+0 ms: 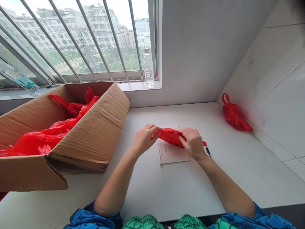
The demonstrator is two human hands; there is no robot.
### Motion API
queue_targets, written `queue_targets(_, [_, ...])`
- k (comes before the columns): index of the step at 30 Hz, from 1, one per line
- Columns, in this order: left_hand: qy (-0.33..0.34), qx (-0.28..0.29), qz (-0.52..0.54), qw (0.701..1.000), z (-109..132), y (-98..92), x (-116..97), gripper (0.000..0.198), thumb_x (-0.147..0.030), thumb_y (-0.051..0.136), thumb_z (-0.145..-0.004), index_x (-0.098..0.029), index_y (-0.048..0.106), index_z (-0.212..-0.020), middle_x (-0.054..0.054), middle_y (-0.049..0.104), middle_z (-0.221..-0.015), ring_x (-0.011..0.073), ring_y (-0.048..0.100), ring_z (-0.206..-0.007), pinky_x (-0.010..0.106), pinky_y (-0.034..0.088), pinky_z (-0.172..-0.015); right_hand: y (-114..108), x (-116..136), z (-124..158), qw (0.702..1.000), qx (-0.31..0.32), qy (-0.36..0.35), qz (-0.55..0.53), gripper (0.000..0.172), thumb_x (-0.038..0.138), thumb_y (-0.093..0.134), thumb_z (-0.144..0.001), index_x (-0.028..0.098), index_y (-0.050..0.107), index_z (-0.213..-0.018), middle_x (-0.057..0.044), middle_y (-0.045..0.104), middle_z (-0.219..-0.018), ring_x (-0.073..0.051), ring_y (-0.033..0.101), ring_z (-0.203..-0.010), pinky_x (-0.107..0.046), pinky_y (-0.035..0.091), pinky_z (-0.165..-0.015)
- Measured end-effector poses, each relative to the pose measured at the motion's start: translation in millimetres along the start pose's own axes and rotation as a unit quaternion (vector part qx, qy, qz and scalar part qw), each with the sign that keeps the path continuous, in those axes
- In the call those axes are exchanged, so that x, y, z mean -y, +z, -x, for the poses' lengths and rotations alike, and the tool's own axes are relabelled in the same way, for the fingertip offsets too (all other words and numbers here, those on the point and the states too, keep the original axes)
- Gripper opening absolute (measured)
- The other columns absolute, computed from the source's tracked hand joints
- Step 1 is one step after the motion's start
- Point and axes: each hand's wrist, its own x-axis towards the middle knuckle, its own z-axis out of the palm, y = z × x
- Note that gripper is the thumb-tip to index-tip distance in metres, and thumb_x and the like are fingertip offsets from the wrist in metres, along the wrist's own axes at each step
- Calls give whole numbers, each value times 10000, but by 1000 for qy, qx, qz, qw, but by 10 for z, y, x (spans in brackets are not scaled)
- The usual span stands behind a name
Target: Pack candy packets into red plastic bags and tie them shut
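A red plastic bag (170, 137) is stretched sideways between my two hands, bunched into a long strip. My left hand (145, 138) pinches its left end. On the other side my right hand (193, 142) grips the bag, and a small red tip pokes out past the fingers. Beneath the bag lies a sheet or booklet of paper (173, 156) with small printed or written marks, partly covered. Just right of my right hand, a black pen (208, 151) rests on the white table (147, 187).
At the left stands an open cardboard box (95, 127) holding several red plastic bags (45, 136). Another red bag (234, 117), tied with a loop, sits against the right wall. One clear bottle (148, 68) stands on the windowsill; another bottle (27, 83) lies tilted there.
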Motion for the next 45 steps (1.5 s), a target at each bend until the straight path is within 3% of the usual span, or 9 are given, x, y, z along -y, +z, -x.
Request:
queue_targets(5, [33, -37, 79, 996, -137, 28, -159, 291, -347, 464, -1010, -301, 635, -1241, 15, 687, -1227, 188, 625, -1111, 301, 515, -859, -69, 2, -32, 997, -74, -8, -29, 261, 169, 487, -993, 289, 661, -1145, -17, 749, -999, -214, 660, -887, -439, 427, -992])
queue_targets(10, [70, -11, 85, 994, -213, 115, -229, 232, -321, 516, -989, -301, 693, -1137, 2, 738, -1031, 167, 653, -935, 292, 501, -817, -87, 69, -19, 994, -100, -3, -34, 249, 199, 502, -997, 336, 659, -1134, 13, 768, -1015, -203, 700, -867, -483, 404, -1071])
queue_targets(15, [86, -76, 51, 992, -194, 137, -178, 210, -328, 533, -987, -282, 739, -992, -3, 754, -911, 162, 631, -824, 318, 450, -784, -164, 92, -17, 994, -106, -4, -32, 196, 228, 526, -995, 339, 684, -1025, 26, 771, -1039, -201, 714, -910, -497, 384, -1093])
queue_targets(23, [16, -197, 130, 971, -212, 104, -213, 186, -326, 607, -938, -246, 738, -833, 5, 724, -802, 164, 605, -770, 315, 475, -774, -250, -22, -13, 985, -168, 28, 13, 150, 232, 564, -974, 315, 687, -958, -7, 762, -965, -215, 681, -854, -469, 420, -942])
queue_targets(29, [-89, -250, 195, 944, -175, -1, 96, 192, -332, 602, -913, -205, 703, -811, 13, 704, -777, 148, 627, -736, 267, 489, -705, -338, -170, -3, 973, -180, 131, -64, 143, 323, 542, -971, 270, 663, -917, -41, 742, -935, -250, 682, -918, -457, 458, -897])
queue_targets(33, [-128, -128, 180, 967, -31, -30, 239, 215, -283, 520, -922, -222, 694, -1034, 19, 723, -861, 163, 667, -790, 268, 516, -699, -357, -165, 32, 959, -27, 191, -209, 119, 325, 537, -915, 261, 634, -938, -60, 722, -1025, -275, 664, -997, -309, 460, -542])
queue_targets(37, [-48, -5, 92, 995, 128, -3, 139, 538, -119, 486, -857, -307, 553, -1357, 73, 602, -1334, 220, 626, -1128, 340, 540, -858, -301, -31, 77, 952, 131, 153, -229, 222, 252, 563, -859, 284, 601, -1076, -30, 722, -1068, -268, 646, -1017, -338, 518, -637])
queue_targets(42, [20, 23, 69, 997, 203, 124, -26, 362, -158, 536, -904, -305, 646, -1217, 56, 639, -1231, 216, 615, -1093, 353, 523, -897, -201, 209, 95, 963, 137, 93, -213, 393, 435, 718, -834, 312, 588, -1184, -39, 717, -1135, -297, 626, -1080, -452, 530, -849])
queue_targets(45, [5, -17, 75, 997, 244, 209, -2, 202, -233, 527, -957, -285, 706, -1036, 33, 683, -1016, 169, 638, -873, 294, 515, -759, -147, 243, 94, 975, 89, 61, -192, 183, 363, 672, -894, 302, 630, -1062, -15, 746, -1008, -253, 665, -939, -456, 493, -898])
